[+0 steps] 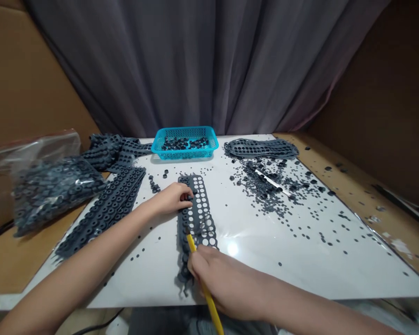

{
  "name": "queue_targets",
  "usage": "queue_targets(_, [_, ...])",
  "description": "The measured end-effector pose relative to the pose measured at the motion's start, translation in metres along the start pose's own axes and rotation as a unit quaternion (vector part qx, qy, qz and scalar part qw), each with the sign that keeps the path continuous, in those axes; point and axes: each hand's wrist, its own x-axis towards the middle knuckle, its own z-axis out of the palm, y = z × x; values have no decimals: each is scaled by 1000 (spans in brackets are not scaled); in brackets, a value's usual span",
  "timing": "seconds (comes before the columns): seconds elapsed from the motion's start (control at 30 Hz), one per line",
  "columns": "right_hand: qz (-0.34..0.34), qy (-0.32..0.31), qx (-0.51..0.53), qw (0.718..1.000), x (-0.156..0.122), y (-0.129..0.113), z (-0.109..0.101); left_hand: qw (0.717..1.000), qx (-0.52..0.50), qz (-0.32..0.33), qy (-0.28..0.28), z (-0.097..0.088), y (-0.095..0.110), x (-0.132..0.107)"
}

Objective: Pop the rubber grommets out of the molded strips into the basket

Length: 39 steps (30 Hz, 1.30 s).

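I'm watching the punched rubber strip (197,218) lying lengthwise at the centre of the white board (300,272), its dark grey web showing rows of round holes. My view has the left hand (171,199) coming in from 8 o'clock, with its fingers (186,195) resting against the strip's upper left edge; I cannot tell whether they are pinching it. The right hand (226,284) is coming in from 4 o'clock, curled shut around a yellow stick (209,300) and lying across the strip's lower part, with the stick's tip pointing up onto the strip.

At 12 o'clock, a blue plastic basket (185,143) is holding dark rubber pieces. A second punched sheet (261,148) is lying near 1 o'clock, and loose dark discs (265,188) are scattering across the board around 2 o'clock. At 9 o'clock, I'm seeing more dark strips (104,214) beside a clear plastic bag (56,190) packed with rubber rings.
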Motion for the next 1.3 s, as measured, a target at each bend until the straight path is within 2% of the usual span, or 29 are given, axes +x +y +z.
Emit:
queue_targets(0.07, [41, 21, 102, 994, 3, 1, -12, 1000, 8, 7, -3, 1, -1, 0])
queue_targets(0.13, [75, 101, 225, 966, 11, 14, -23, 1000, 20, 20, -1, 2, -2, 0])
queue_targets(0.2, [89, 242, 335, 906, 26, 37, -32, 999, 25, 28, -2, 3, -3, -1])
queue_targets(0.27, [121, 339, 391, 847, 44, 63, -34, 1000, 21, 21, -2, 3, -3, -2])
queue_targets(0.4, [176, 405, 434, 785, 74, 97, -16, 1000, -1, -7, 13, 4, -1, -6])
queue_targets(0.47, [176, 406, 458, 771, 81, 102, -4, 1000, -5, -10, 22, 5, 0, -7])
queue_targets(0.57, [168, 398, 472, 769, 83, 103, 5, 1000, -3, -11, 28, 6, 0, -7])
queue_targets(0.67, [161, 405, 463, 772, 82, 103, 5, 1000, 2, -10, 22, 7, -2, -6])
queue_targets(0.8, [158, 412, 398, 804, 82, 101, 1, 1000, 21, -9, 13, 6, 2, -6])
queue_targets(0.97, [151, 429, 291, 842, 82, 98, 2, 988, 153, 1, -13, 8, 13, -5])
queue_targets(1.1, [159, 431, 283, 842, 82, 99, 3, 975, 217, 30, -27, 13, 14, -1])
queue_targets(1.3, [163, 433, 286, 839, 83, 101, 5, 978, 193, 73, -8, 18, 1, -5])
